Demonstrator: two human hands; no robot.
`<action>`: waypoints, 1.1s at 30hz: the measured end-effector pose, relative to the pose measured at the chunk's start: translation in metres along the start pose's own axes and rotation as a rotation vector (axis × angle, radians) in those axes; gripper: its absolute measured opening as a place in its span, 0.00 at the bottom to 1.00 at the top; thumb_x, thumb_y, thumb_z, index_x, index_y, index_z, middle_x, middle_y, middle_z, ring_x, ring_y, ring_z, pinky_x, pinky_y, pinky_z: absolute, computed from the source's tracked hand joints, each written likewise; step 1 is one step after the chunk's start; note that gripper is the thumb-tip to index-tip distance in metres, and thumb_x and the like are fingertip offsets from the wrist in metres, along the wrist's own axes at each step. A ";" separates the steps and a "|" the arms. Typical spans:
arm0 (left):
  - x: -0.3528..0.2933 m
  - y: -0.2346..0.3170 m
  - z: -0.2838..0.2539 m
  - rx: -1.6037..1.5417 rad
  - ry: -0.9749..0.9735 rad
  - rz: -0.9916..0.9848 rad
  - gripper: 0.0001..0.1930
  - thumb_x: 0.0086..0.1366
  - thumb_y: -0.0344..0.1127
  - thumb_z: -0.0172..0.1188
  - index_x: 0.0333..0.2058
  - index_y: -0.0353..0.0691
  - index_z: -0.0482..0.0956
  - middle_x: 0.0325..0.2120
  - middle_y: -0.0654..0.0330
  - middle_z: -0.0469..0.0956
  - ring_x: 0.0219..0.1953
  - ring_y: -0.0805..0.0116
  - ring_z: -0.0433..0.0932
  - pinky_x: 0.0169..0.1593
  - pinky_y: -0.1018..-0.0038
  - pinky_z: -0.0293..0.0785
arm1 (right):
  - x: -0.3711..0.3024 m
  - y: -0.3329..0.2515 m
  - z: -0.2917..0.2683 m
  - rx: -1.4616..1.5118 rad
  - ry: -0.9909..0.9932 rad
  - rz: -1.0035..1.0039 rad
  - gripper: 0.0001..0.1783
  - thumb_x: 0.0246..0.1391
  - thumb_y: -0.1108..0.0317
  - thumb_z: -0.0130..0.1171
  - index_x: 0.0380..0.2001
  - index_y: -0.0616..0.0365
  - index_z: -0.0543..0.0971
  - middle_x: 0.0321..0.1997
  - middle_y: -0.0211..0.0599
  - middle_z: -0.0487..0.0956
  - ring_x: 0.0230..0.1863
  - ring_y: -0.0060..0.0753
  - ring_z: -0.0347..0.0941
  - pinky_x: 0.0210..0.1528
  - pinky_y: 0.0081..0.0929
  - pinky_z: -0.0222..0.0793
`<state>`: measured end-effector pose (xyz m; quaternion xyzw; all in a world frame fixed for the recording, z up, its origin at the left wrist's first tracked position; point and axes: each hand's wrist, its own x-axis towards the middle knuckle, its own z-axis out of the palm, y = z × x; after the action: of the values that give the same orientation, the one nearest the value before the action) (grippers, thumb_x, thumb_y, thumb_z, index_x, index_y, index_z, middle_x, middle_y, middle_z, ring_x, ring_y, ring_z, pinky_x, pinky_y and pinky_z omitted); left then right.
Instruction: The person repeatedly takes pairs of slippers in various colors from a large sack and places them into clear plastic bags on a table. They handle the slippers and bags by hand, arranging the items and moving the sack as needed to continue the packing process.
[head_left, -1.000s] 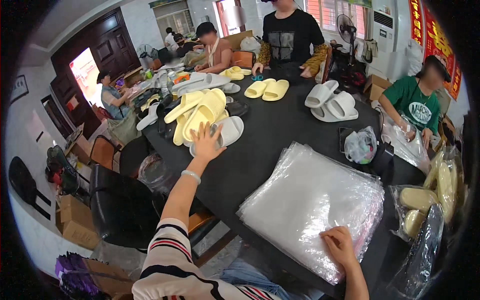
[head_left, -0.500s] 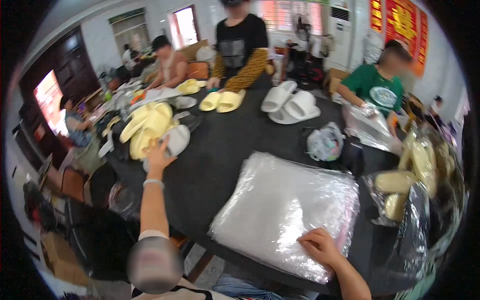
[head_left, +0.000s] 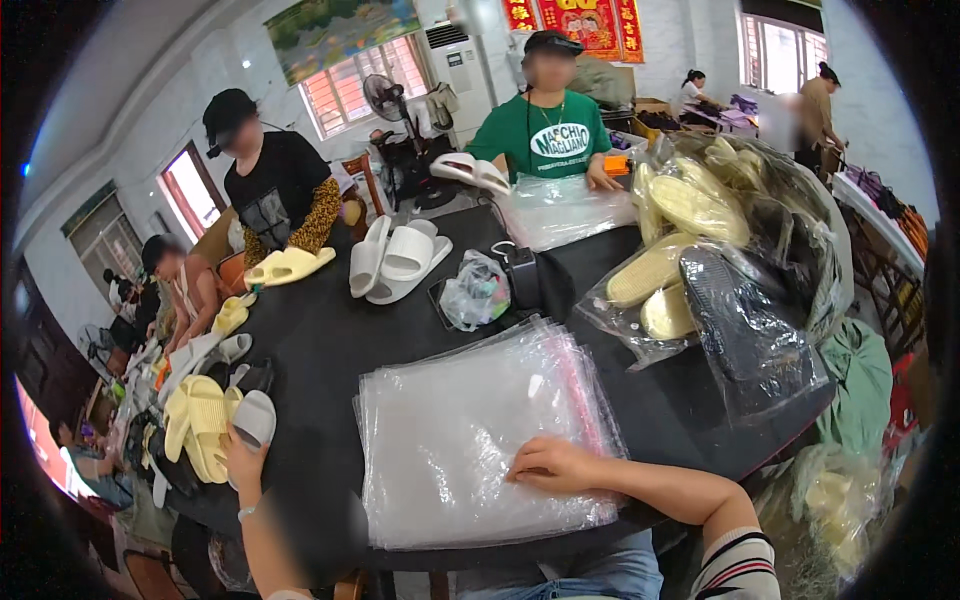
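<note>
At the left of the black table, my left hand (head_left: 243, 460) grips a grey slipper (head_left: 254, 418) by its near side. Yellow slippers (head_left: 207, 415) are heaped right beside it. In front of me lies a broad stack of clear plastic bags (head_left: 430, 430) with a pinkish strip along the right edge. My right hand (head_left: 552, 466) rests on that stack, its fingers bent and pressed together on the top bag; how much of the film is pinched is hard to see.
Grey slippers (head_left: 400, 260) stand farther back. A crumpled bag (head_left: 475, 292) sits beside a black object (head_left: 522, 268). Bagged yellow slippers (head_left: 695, 205) and a bagged dark pair (head_left: 740, 315) crowd the right. A co-worker in green (head_left: 550, 140) holds plastic bags and grey slippers; another handles yellow slippers (head_left: 290, 266).
The view has swung to the right. My left hand, spread over the slippers before, has closed on the grey one. My right hand stays on the bags. The co-worker in green now lifts grey slippers.
</note>
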<state>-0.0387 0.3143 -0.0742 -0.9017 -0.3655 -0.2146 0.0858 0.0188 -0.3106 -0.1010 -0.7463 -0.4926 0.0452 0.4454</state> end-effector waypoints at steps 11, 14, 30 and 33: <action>-0.100 0.167 -0.056 -0.680 -0.201 0.710 0.30 0.58 0.39 0.63 0.56 0.32 0.66 0.60 0.42 0.62 0.63 0.45 0.60 0.65 0.58 0.53 | -0.010 -0.027 -0.008 -0.282 -0.160 -0.143 0.32 0.52 0.41 0.56 0.53 0.53 0.74 0.53 0.40 0.71 0.56 0.41 0.65 0.59 0.38 0.57; -0.130 0.209 -0.073 -0.571 -0.338 0.863 0.31 0.63 0.48 0.56 0.60 0.36 0.64 0.63 0.43 0.58 0.66 0.46 0.54 0.66 0.47 0.45 | -0.009 -0.027 -0.009 -0.311 -0.185 -0.163 0.35 0.52 0.39 0.55 0.55 0.53 0.71 0.58 0.41 0.69 0.61 0.42 0.61 0.62 0.40 0.54; -0.169 0.260 -0.039 -0.360 -0.281 0.837 0.33 0.64 0.54 0.50 0.64 0.46 0.61 0.66 0.50 0.54 0.69 0.46 0.48 0.66 0.41 0.35 | -0.019 -0.013 0.011 -0.467 -0.287 -0.328 0.38 0.51 0.32 0.48 0.64 0.28 0.62 0.72 0.41 0.54 0.73 0.51 0.44 0.64 0.71 0.39; -0.169 0.253 -0.037 -0.299 -0.293 0.842 0.33 0.65 0.54 0.48 0.66 0.47 0.57 0.67 0.52 0.53 0.69 0.46 0.48 0.66 0.41 0.36 | -0.012 -0.016 -0.002 -0.379 -0.373 -0.326 0.32 0.55 0.42 0.52 0.62 0.36 0.67 0.70 0.43 0.58 0.71 0.50 0.49 0.67 0.61 0.45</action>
<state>0.0171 0.0157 -0.1166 -0.9948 0.0587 -0.0817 -0.0179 0.0025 -0.3191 -0.0931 -0.7061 -0.6786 0.0165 0.2017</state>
